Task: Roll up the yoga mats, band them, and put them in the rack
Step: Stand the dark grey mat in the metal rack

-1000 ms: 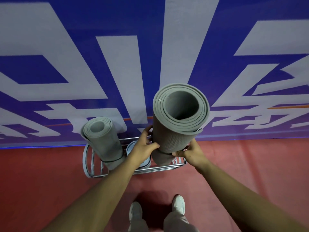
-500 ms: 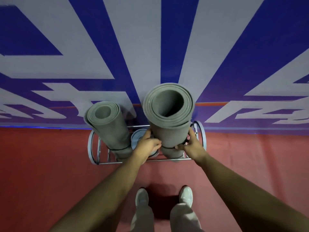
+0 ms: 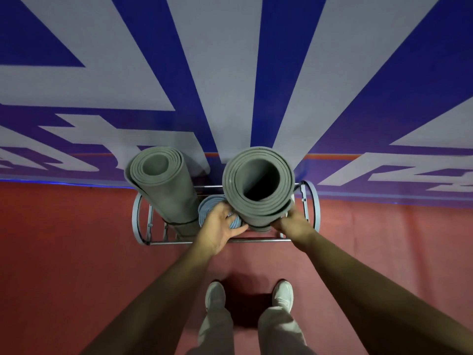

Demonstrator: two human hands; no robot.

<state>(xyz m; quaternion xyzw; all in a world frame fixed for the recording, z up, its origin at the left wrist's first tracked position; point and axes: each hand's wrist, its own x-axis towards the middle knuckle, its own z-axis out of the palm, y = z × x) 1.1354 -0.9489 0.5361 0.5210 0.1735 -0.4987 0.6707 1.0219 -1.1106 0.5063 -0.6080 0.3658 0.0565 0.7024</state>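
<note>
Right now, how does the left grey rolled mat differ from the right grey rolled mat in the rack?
The left grey rolled foam mat leans leftward, with no hand on it; the right grey rolled foam mat stands more upright, gripped by the left hand and the right hand. The left mat's core is narrow; the right mat's is wide. Both stand in the metal wire rack.

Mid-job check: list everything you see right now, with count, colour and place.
Held mat: one, grey, upright, rack's right end.
Second mat: one, grey, leaning, rack's left end.
Short mat: one, light blue, between them.
Band: one, black, round second mat.
Rack: one, grey metal, by the wall.
Floor: red.
Banner: blue and white, behind.
Shoes: two, white, bottom centre.
Left hand, right hand: grip held mat low down.
</note>
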